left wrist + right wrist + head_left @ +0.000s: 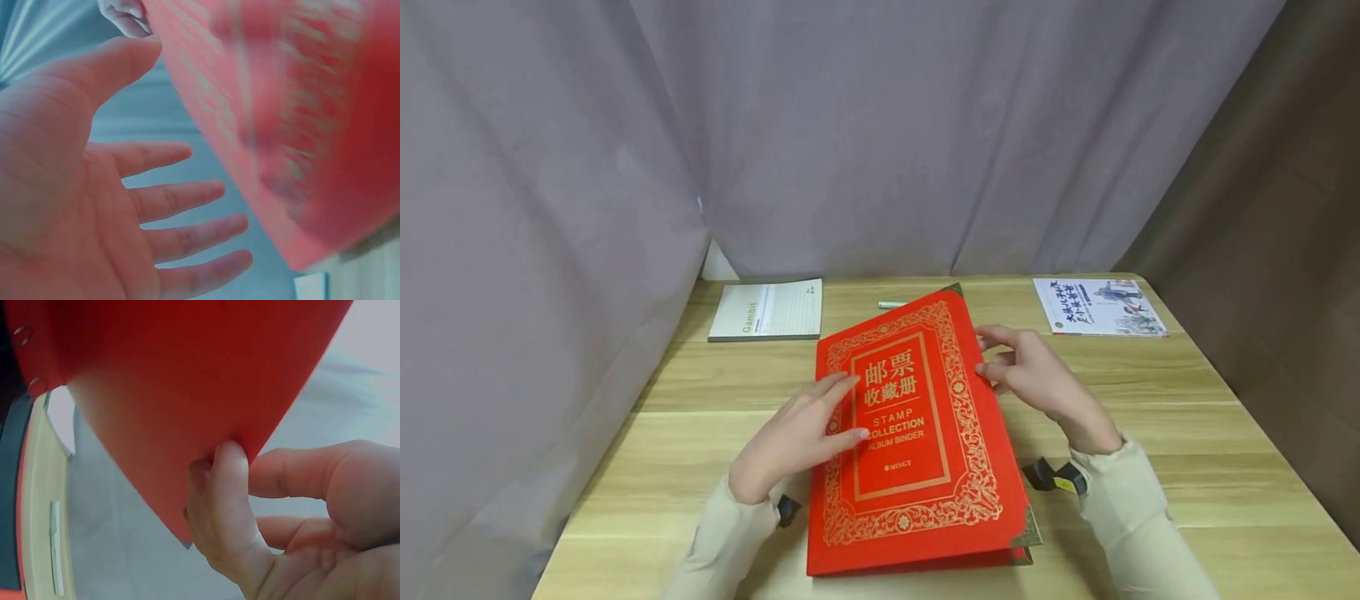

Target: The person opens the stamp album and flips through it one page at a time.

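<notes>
Album (pixel 917 433): red stamp binder with gold printing, lying near the middle of the table (pixel 1187 400); spine side towards the person's left, free edge towards the right; front cover appearing to be lifting at that free edge, though the head view alone is not settling how far

Right hand (pixel 1037 375): working at the cover's right edge, near the far corner; the right wrist view is showing the thumb (pixel 228 487) and a finger pinching the red cover edge (pixel 187 412), so this hand is grasping the cover

Left hand (pixel 797 433): lying flat on the cover's left part, beside the gold title; fingers (pixel 181 197) straight and spread, holding nothing; pressing or steadying only

Step in hand: judged as the start of opening the album, the right hand raising the cover while the left is holding the binder down

Next move calls for: swinging the cover over towards the left, which is requiring the left hand to be clearing off the cover first; the pinch is needing to stay firm on a thin, stiff edge

Notebook (pixel 767 310): lying at the far left of the table, well apart from the album

Booklet (pixel 1099 307): lying at the far right corner

Pen (pixel 891 304): small item just behind the album's far edge; too small to be telling for certain

Curtain (pixel 880 133): hanging behind the table
</notes>
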`<action>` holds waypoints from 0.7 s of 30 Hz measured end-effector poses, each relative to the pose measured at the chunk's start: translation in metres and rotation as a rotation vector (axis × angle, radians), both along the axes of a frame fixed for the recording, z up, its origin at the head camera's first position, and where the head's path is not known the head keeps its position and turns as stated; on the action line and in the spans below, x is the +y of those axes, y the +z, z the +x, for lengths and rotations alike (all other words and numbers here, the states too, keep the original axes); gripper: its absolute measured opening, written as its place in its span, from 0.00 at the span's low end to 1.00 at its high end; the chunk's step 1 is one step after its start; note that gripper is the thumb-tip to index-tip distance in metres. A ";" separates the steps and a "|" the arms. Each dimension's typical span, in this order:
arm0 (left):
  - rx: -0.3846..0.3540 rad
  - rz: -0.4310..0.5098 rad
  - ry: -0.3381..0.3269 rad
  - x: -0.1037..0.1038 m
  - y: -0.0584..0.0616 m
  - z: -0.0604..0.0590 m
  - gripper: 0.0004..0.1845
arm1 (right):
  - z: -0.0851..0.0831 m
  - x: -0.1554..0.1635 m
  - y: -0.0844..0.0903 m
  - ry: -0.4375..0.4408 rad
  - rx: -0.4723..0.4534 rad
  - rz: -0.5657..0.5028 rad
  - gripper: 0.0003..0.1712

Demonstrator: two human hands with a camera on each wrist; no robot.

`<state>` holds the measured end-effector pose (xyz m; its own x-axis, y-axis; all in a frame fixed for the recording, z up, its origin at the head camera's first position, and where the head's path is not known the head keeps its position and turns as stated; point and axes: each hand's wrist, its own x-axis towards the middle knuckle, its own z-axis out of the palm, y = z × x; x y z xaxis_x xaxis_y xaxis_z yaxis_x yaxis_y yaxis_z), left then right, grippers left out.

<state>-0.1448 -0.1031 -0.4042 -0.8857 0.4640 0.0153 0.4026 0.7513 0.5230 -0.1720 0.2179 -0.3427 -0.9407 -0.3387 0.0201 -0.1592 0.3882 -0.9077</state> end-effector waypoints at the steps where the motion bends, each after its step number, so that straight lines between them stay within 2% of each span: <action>1: 0.009 0.004 -0.006 0.000 0.003 0.001 0.41 | 0.001 -0.001 0.001 -0.004 -0.007 -0.010 0.34; 6: 0.075 0.022 -0.056 0.002 0.019 0.005 0.41 | 0.010 -0.009 0.010 -0.030 -0.032 -0.064 0.34; 10: 0.128 0.025 -0.092 0.005 0.031 0.010 0.41 | 0.020 -0.015 0.015 -0.051 -0.015 -0.104 0.34; 16: 0.141 0.088 -0.143 0.009 0.052 0.025 0.40 | 0.032 -0.022 0.018 -0.047 0.031 -0.151 0.31; 21: 0.164 0.093 -0.163 0.008 0.062 0.036 0.40 | 0.039 -0.028 0.017 -0.013 0.078 -0.208 0.29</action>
<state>-0.1088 -0.0955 -0.3425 -0.7815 0.5903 0.2020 0.5996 0.6211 0.5047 -0.1327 0.1901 -0.3260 -0.9378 -0.3076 0.1611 -0.2283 0.1967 -0.9535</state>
